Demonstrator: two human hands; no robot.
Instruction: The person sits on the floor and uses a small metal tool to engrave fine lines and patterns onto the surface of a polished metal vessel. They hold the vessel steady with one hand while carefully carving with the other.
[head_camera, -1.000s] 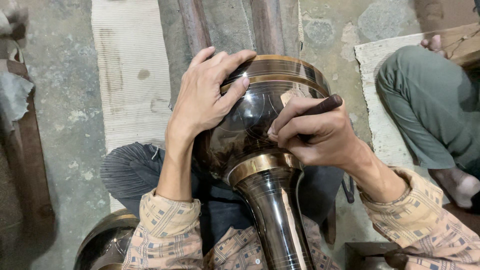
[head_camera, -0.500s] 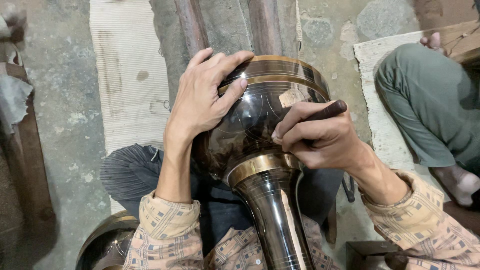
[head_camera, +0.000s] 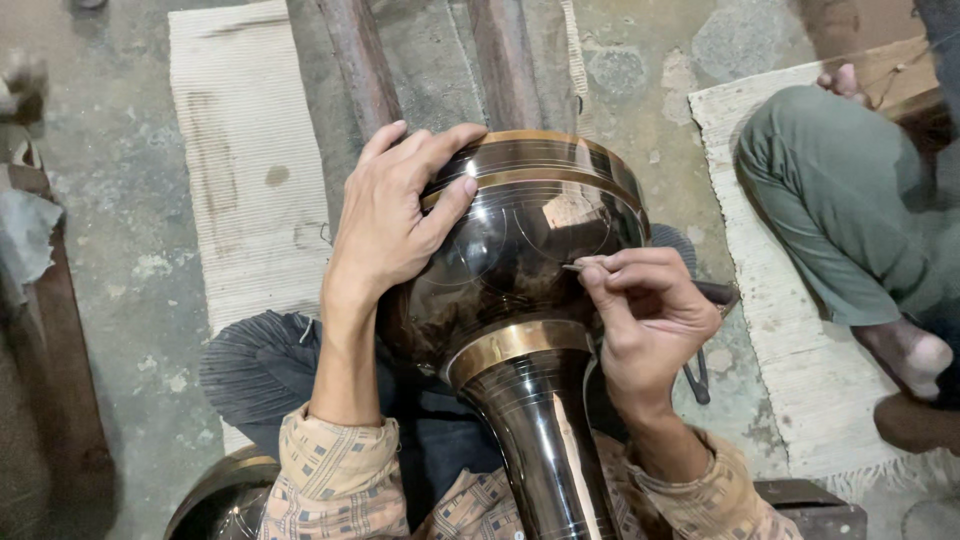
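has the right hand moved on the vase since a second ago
Yes. The right hand slid down toward the vase's brass collar, its tool tip on the belly.
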